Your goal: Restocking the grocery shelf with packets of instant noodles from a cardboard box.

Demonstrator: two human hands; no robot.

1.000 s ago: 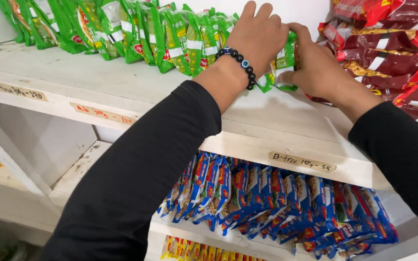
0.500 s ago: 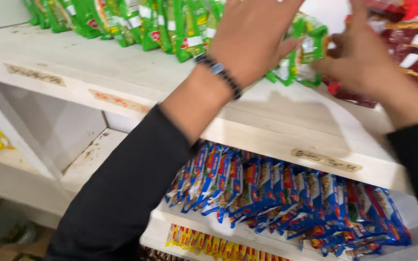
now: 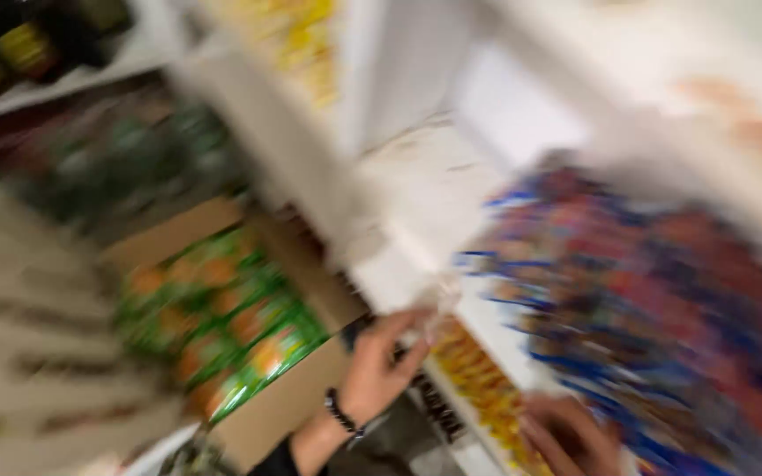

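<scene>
Both your hands have dropped from the top shelf: your left hand (image 3: 379, 375) (fingers spread, holding nothing) hangs beside the brown cardboard box of green packets (image 3: 249, 330); your right hand (image 3: 575, 436) is too blurry to tell.

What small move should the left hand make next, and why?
Probably reach down-left into the brown cardboard box and take a green and orange snack packet. The left hand hangs open right beside the box; the right hand is low by the white shelf. Heavy blur makes this uncertain.
</scene>
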